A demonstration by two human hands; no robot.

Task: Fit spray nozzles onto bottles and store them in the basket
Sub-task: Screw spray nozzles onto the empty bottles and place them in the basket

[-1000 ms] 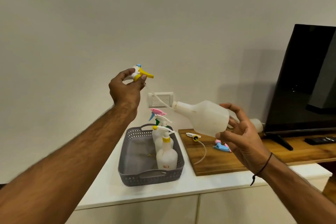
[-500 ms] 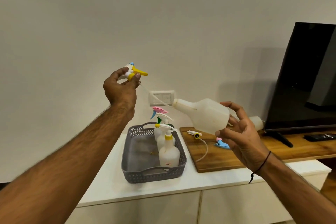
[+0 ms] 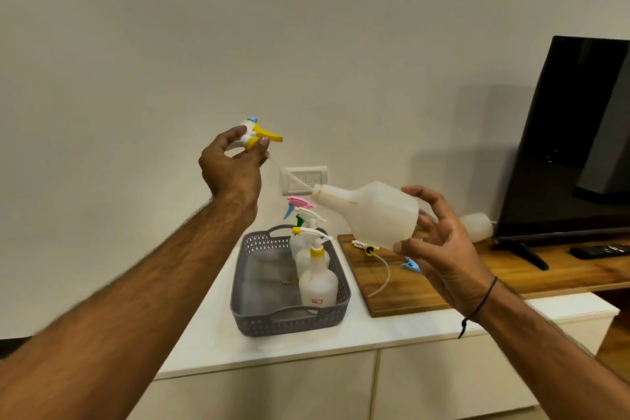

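White cabinet top (image 3: pixel 211 341) fills the near ground, and on it sits a grey perforated basket (image 3: pixel 289 320) with three fitted spray bottles (image 3: pixel 317 283) standing along its right side. Above the basket, the right hand (image 3: pixel 443 249) cradles a translucent bottle (image 3: pixel 371 211) by its base with curled fingers, its neck tilted toward the left. The left hand (image 3: pixel 231 167), raised higher, pinches a white and yellow spray nozzle (image 3: pixel 255 136) between thumb and fingertips; its thin dip tube (image 3: pixel 289 174) runs down into the bottle's mouth. Just beside the basket, a wooden board (image 3: pixel 443 269) carries a loose yellow nozzle (image 3: pixel 366 247) and a blue one, partly hidden. Farther back lie another bottle (image 3: pixel 477 227), a wall socket (image 3: pixel 306 177) and a television (image 3: pixel 572 140).
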